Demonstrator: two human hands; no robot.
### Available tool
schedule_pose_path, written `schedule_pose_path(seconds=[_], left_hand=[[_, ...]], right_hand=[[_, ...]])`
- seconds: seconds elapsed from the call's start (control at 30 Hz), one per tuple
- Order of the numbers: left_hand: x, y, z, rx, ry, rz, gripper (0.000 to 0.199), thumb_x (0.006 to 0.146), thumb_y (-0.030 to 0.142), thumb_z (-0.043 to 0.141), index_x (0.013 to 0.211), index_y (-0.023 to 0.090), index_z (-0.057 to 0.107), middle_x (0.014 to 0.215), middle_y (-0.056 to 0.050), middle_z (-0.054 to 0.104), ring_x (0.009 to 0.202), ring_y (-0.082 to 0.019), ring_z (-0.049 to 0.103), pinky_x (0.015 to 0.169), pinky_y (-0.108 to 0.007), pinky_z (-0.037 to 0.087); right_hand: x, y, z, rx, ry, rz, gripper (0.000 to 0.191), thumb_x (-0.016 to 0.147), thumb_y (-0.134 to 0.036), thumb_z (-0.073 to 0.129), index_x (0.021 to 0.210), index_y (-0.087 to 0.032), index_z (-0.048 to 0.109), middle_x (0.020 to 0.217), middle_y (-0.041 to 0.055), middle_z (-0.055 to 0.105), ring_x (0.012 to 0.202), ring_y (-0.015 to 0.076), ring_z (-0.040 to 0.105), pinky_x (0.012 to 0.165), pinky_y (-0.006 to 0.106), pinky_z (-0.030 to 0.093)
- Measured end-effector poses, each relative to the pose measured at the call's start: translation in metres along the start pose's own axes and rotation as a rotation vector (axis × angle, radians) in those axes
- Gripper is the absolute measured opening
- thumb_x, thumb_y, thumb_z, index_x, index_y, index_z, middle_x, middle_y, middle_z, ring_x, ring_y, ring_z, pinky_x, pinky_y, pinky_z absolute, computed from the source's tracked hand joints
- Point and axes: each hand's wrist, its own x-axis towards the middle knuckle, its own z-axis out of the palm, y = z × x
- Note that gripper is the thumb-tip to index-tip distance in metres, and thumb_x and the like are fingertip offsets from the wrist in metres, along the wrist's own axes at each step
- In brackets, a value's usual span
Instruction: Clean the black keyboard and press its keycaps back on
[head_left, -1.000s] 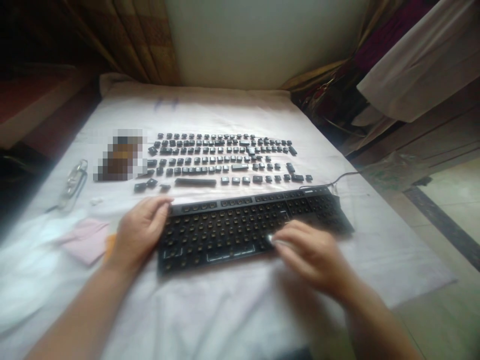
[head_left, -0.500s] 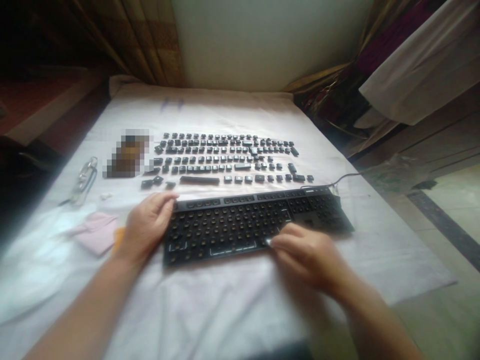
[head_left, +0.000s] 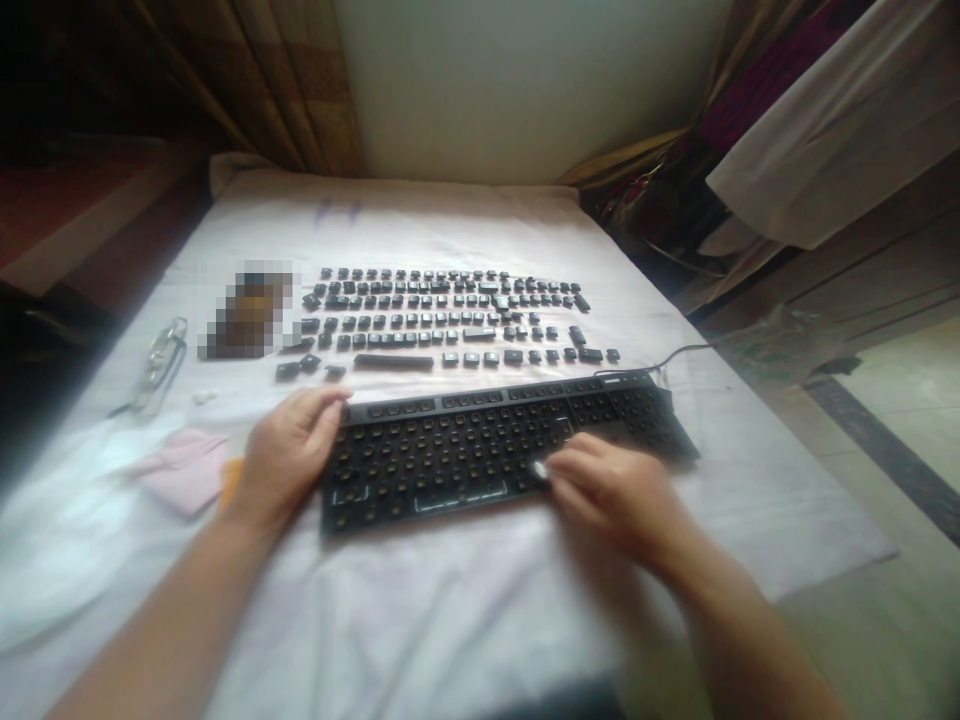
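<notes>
A black keyboard [head_left: 450,452] with its keycaps off lies slightly slanted on the white cloth, its bare key sockets showing. My left hand [head_left: 289,450] is closed on its left end, thumb on the top corner and the other fingers partly hidden. Over the lower edge, right of the middle, my right hand [head_left: 611,490] pinches a small white wad [head_left: 540,468] whose tip touches the sockets. Beyond the keyboard, loose black keycaps [head_left: 426,320] are laid out in rows, with the long spacebar keycap [head_left: 393,361] in the nearest row.
Eyeglasses [head_left: 161,360] and a blurred-out item [head_left: 251,315] lie at the left. Closer in are small white bits [head_left: 204,397], a pink cloth [head_left: 184,470] and something orange [head_left: 231,483] beside my left wrist. A cable [head_left: 660,355] runs off the table's right edge.
My right hand has slid slightly away from me and to the right over the keyboard, still pinching the white wad. My left hand keeps its hold. The whole view has shifted a little.
</notes>
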Motion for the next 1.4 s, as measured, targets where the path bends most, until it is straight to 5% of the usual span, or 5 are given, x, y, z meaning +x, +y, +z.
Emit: schedule_pose_path(seconds=[0.43, 0.67, 0.93, 1.2, 1.4], left_hand=[[0.000, 0.000, 0.000, -0.002, 0.008, 0.012, 0.032, 0.093, 0.042, 0.045, 0.102, 0.025, 0.070, 0.103, -0.002, 0.074, 0.096, -0.020, 0.070, 0.086, -0.029, 0.053], [0.001, -0.001, 0.001, -0.002, 0.005, 0.022, 0.032, 0.094, 0.042, 0.045, 0.103, 0.025, 0.070, 0.104, -0.002, 0.074, 0.097, -0.020, 0.069, 0.087, -0.029, 0.052], [0.000, -0.001, 0.000, 0.008, 0.006, 0.015, 0.031, 0.093, 0.041, 0.045, 0.103, 0.026, 0.070, 0.103, -0.001, 0.074, 0.097, -0.021, 0.069, 0.087, -0.029, 0.053], [0.001, -0.002, 0.000, 0.015, -0.008, 0.010, 0.031, 0.093, 0.041, 0.045, 0.104, 0.027, 0.070, 0.105, -0.001, 0.074, 0.099, -0.021, 0.069, 0.088, -0.030, 0.053], [0.001, -0.001, -0.001, 0.014, -0.014, 0.000, 0.032, 0.093, 0.042, 0.045, 0.103, 0.026, 0.070, 0.104, -0.002, 0.074, 0.098, -0.021, 0.069, 0.087, -0.029, 0.052]], right_hand=[[-0.003, 0.005, -0.004, -0.010, 0.006, 0.044, 0.017, 0.087, -0.021, 0.054, 0.081, -0.023, 0.070, 0.078, 0.0010, 0.070, 0.060, 0.0128, 0.064, 0.054, 0.022, 0.040], [-0.013, 0.017, -0.018, 0.053, 0.145, 0.088, 0.015, 0.088, -0.020, 0.052, 0.086, -0.022, 0.067, 0.079, 0.0023, 0.072, 0.068, 0.0147, 0.068, 0.061, 0.023, 0.046], [-0.012, 0.014, -0.011, 0.053, -0.069, 0.106, 0.014, 0.085, -0.021, 0.054, 0.077, -0.022, 0.066, 0.076, 0.0006, 0.069, 0.061, 0.0132, 0.064, 0.056, 0.022, 0.042], [-0.014, 0.014, -0.017, 0.083, -0.002, 0.106, 0.016, 0.087, -0.022, 0.055, 0.083, -0.024, 0.070, 0.080, 0.0019, 0.070, 0.064, 0.0132, 0.065, 0.059, 0.022, 0.042], [-0.006, 0.000, -0.007, 0.049, -0.133, 0.008, 0.018, 0.082, -0.015, 0.056, 0.083, -0.023, 0.072, 0.083, 0.0024, 0.069, 0.064, 0.0126, 0.063, 0.056, 0.021, 0.039]])
